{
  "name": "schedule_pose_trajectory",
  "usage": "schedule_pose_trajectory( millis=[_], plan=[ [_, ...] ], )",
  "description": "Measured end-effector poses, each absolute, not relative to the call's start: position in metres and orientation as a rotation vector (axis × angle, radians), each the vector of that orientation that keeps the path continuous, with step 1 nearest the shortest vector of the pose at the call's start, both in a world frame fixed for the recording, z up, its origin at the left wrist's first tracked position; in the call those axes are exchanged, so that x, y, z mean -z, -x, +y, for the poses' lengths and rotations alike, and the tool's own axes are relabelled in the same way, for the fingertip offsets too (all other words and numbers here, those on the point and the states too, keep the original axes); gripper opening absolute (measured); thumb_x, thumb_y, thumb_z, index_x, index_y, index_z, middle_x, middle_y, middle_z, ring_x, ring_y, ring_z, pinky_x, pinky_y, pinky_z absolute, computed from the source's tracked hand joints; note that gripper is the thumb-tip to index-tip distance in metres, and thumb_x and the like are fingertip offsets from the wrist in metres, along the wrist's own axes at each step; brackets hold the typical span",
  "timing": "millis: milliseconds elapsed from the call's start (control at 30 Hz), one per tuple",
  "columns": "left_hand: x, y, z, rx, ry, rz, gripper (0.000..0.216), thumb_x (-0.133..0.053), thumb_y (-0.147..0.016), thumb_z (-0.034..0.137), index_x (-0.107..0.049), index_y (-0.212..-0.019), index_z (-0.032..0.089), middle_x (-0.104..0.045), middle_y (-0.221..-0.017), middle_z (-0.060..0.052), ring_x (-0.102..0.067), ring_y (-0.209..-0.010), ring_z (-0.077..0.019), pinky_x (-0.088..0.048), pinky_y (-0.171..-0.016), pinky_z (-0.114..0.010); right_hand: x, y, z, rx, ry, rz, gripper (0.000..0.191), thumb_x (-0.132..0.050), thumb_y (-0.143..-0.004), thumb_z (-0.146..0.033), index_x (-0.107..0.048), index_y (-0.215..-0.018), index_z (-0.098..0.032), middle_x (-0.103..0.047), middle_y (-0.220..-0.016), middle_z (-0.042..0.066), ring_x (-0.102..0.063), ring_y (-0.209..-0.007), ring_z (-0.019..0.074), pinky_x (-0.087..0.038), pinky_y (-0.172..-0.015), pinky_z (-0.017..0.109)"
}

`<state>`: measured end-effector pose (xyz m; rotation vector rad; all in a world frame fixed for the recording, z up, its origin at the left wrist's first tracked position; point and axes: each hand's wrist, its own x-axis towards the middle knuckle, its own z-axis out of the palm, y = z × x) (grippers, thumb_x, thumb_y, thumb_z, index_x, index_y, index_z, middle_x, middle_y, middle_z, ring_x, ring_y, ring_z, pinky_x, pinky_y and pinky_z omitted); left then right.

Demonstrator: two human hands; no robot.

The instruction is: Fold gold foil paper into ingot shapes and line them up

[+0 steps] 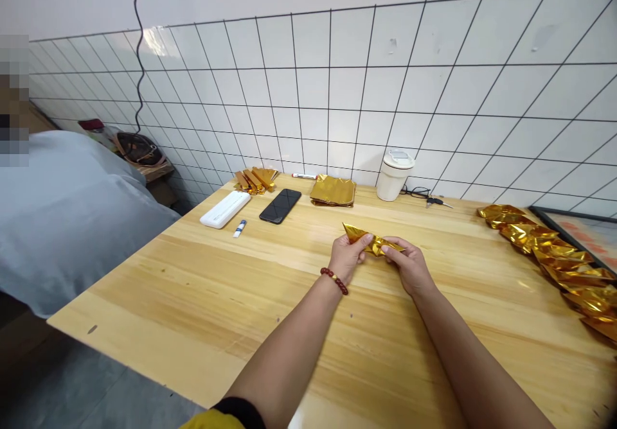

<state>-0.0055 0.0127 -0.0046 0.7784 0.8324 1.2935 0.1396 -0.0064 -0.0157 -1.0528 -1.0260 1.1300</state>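
Left hand (346, 254) and right hand (409, 265) thumb-pinch foil (377, 246) near table (193, 300)'s back edge; probably light, slick, crease-prone, best held by ends, underside grip hidden.

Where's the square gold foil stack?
In the head view, the square gold foil stack lies just right of centre, between the black phone and white lidded cup.
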Motion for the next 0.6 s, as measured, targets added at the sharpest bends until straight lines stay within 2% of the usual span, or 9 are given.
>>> schedule_pose_trajectory(
  millis=[133,333,600],
  plan=[
    [0.0002,0.0052,0.0104,-1.299,-0.791,0.808,0.048,-0.092,-0.044,0.048,-0.07,-0.067,0.011,-0.062,-0.061,-0.001,-0.037,-0.042,-0.0025,-0.022,-0.04,-0.022,0.0182,-0.1415,-0.0042,-1.06,1.101,-1.033,0.038,-0.084,-0.063,-0.056,-0.074,-0.072,-0.02,-0.057,-0.053,-0.002,-0.043,-0.05,0.011,-0.035,-0.053,0.027],
    [-0.001,0.0073,0.009,-1.248,-0.83,0.762,0.045,-0.092,-0.046,0.045,-0.072,-0.067,0.011,-0.064,-0.062,-0.001,-0.034,-0.041,-0.0017,-0.021,-0.04,-0.022,0.0175,-0.1427,-0.0012,-1.077,1.048,-0.896,0.04,-0.09,-0.053,-0.054,-0.074,-0.068,-0.02,-0.058,-0.056,-0.001,-0.042,-0.05,0.01,-0.034,-0.05,0.026],
    [0.0015,0.0087,0.0085,-1.224,-0.884,0.794,0.046,-0.091,-0.05,0.048,-0.072,-0.069,0.01,-0.059,-0.057,0.0,-0.033,-0.041,-0.002,-0.019,-0.04,-0.022,0.0185,-0.1404,0.0011,-1.071,0.992,-0.798,0.041,-0.091,-0.052,-0.053,-0.071,-0.067,-0.02,-0.054,-0.054,-0.004,-0.039,-0.051,0.0088,-0.033,-0.052,0.026]
  ],
)
